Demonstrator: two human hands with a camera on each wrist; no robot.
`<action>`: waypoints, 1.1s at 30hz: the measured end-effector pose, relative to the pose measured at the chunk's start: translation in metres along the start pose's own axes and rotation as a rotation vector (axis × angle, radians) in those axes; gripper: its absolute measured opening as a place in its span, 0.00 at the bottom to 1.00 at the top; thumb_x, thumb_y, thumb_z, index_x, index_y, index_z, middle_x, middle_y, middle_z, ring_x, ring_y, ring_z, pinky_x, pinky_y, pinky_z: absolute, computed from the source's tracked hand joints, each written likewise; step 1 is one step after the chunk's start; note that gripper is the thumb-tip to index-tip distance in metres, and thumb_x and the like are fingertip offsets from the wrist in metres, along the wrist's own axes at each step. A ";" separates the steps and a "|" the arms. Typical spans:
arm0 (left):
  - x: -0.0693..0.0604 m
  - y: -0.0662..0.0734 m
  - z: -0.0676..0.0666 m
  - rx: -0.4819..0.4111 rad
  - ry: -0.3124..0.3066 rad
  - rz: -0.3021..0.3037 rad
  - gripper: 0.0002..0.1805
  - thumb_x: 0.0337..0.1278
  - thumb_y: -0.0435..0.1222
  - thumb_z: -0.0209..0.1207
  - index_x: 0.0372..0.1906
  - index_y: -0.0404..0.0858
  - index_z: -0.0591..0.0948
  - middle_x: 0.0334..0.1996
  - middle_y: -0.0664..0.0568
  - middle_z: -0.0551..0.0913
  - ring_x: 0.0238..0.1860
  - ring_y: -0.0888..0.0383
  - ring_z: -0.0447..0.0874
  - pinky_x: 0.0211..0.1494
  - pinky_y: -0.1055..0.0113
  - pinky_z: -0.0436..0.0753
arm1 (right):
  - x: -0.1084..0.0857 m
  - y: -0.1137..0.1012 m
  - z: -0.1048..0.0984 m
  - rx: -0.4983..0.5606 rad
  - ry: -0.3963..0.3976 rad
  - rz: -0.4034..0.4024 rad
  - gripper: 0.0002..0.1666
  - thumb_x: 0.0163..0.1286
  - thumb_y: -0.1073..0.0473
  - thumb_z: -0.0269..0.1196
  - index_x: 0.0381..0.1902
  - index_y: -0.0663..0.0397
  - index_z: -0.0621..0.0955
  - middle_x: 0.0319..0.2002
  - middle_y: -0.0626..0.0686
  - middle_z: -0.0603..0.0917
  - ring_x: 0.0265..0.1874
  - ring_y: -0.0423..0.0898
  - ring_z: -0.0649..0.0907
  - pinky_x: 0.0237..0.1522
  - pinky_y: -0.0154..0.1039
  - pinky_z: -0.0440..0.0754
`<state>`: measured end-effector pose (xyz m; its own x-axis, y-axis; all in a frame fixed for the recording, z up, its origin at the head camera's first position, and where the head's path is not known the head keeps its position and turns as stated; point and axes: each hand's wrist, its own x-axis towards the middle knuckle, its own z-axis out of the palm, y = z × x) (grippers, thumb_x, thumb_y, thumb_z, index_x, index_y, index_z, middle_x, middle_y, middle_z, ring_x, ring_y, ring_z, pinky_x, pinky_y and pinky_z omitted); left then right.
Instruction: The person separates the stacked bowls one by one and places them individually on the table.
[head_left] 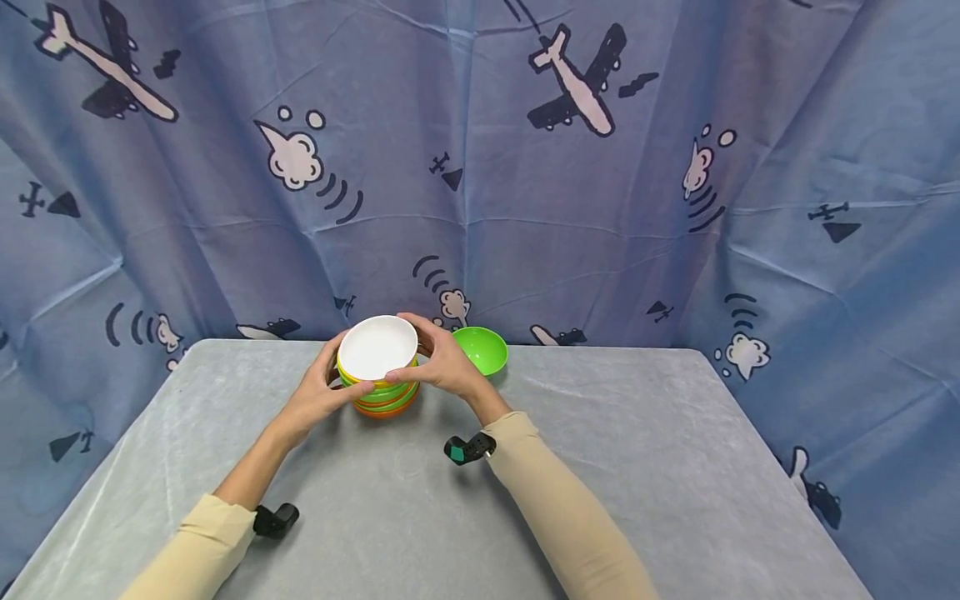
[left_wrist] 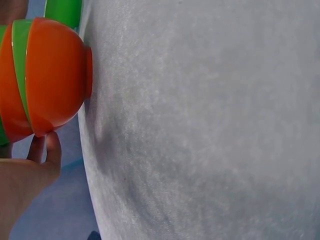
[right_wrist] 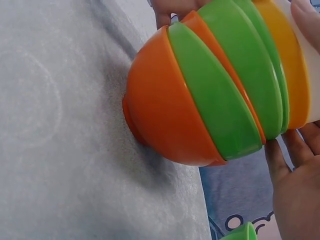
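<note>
On either side of a stack of bowls [right_wrist: 220, 90], a person's two hands steady seven nested pieces on a gray surface [head_left: 600, 433], the stack set toward its far edge. The left hand [head_left: 321, 393] curves round the stack's left side, its thumb on the near side and its fingertips against the lower bowls. The right hand [head_left: 447, 364] clasps the stack's right side near the top, thumb across the front and fingers spread round the back. Both hands are partly closed, opened only as wide as the bowls between them. Heading the stack is a white bowl [head_left: 378, 346]; below it come a yellow bowl [right_wrist: 292, 65], two green bowls [right_wrist: 250, 65], an orange bowl [left_wrist: 11, 95], another green bowl [left_wrist: 21, 65] and a bottom orange bowl [left_wrist: 57, 72]. The wrist views show the layers sitting unevenly; whether the base touches the cloth is hard to tell. Just right of the stack and slightly beyond it, a single bright green bowl [head_left: 483, 351] sits apart. Behind the stack hangs a blue curtain [head_left: 480, 183] printed with airplanes and puffs of smoke.
</note>
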<state>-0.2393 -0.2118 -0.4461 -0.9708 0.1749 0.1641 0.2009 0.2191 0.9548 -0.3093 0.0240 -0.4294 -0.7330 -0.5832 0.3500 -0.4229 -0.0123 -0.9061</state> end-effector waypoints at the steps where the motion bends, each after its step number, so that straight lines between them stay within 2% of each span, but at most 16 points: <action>1: 0.000 0.000 0.000 0.002 0.000 -0.001 0.51 0.62 0.38 0.70 0.82 0.46 0.51 0.77 0.44 0.57 0.74 0.43 0.56 0.71 0.38 0.58 | 0.000 0.000 0.000 -0.001 0.003 -0.001 0.52 0.56 0.70 0.77 0.76 0.60 0.65 0.67 0.54 0.73 0.65 0.45 0.74 0.66 0.41 0.69; 8: 0.002 -0.002 0.001 -0.004 -0.002 0.007 0.51 0.62 0.38 0.70 0.82 0.45 0.51 0.77 0.44 0.57 0.74 0.44 0.56 0.72 0.39 0.57 | -0.002 -0.003 -0.002 -0.033 0.048 -0.012 0.53 0.55 0.70 0.78 0.76 0.58 0.66 0.68 0.55 0.73 0.68 0.46 0.71 0.68 0.40 0.66; 14: 0.001 -0.003 0.002 -0.012 -0.011 0.003 0.50 0.63 0.37 0.69 0.82 0.45 0.51 0.76 0.45 0.59 0.73 0.44 0.57 0.72 0.39 0.57 | -0.007 -0.027 -0.005 0.007 0.097 -0.032 0.52 0.56 0.75 0.75 0.75 0.68 0.63 0.70 0.64 0.70 0.68 0.52 0.72 0.68 0.42 0.67; 17: 0.000 -0.002 0.001 -0.011 -0.015 -0.008 0.50 0.64 0.37 0.68 0.82 0.44 0.49 0.76 0.43 0.58 0.73 0.42 0.58 0.72 0.39 0.57 | -0.012 -0.041 -0.008 0.036 0.114 -0.045 0.51 0.56 0.75 0.75 0.74 0.72 0.63 0.69 0.66 0.70 0.67 0.53 0.73 0.68 0.42 0.67; 22: 0.000 -0.002 0.000 -0.001 -0.021 -0.003 0.50 0.65 0.36 0.67 0.82 0.44 0.48 0.75 0.43 0.57 0.73 0.41 0.57 0.72 0.38 0.57 | -0.009 -0.030 -0.014 0.085 0.157 -0.054 0.53 0.56 0.75 0.75 0.76 0.69 0.63 0.70 0.64 0.69 0.68 0.54 0.71 0.69 0.43 0.66; 25: 0.000 -0.001 0.000 0.009 -0.029 -0.002 0.50 0.66 0.37 0.67 0.82 0.44 0.48 0.76 0.42 0.57 0.73 0.41 0.56 0.72 0.38 0.56 | -0.009 -0.022 -0.019 0.128 0.177 -0.061 0.54 0.55 0.71 0.78 0.76 0.65 0.64 0.71 0.62 0.70 0.68 0.53 0.71 0.68 0.43 0.66; 31: -0.001 -0.002 -0.001 0.030 -0.045 -0.028 0.51 0.66 0.39 0.66 0.83 0.44 0.44 0.77 0.41 0.53 0.75 0.40 0.52 0.73 0.37 0.52 | -0.017 -0.024 -0.033 0.181 0.219 -0.086 0.59 0.48 0.54 0.82 0.75 0.63 0.68 0.69 0.59 0.72 0.66 0.53 0.72 0.67 0.44 0.68; 33: -0.001 -0.001 -0.001 0.033 -0.045 -0.030 0.52 0.66 0.38 0.66 0.83 0.44 0.44 0.77 0.41 0.53 0.75 0.39 0.52 0.73 0.37 0.52 | -0.021 -0.027 -0.039 0.176 0.234 -0.078 0.59 0.47 0.54 0.83 0.74 0.62 0.68 0.69 0.58 0.72 0.66 0.53 0.72 0.67 0.43 0.68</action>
<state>-0.2385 -0.2130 -0.4473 -0.9696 0.2108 0.1239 0.1771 0.2561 0.9503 -0.3033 0.0680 -0.4033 -0.8137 -0.3720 0.4465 -0.3985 -0.2022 -0.8946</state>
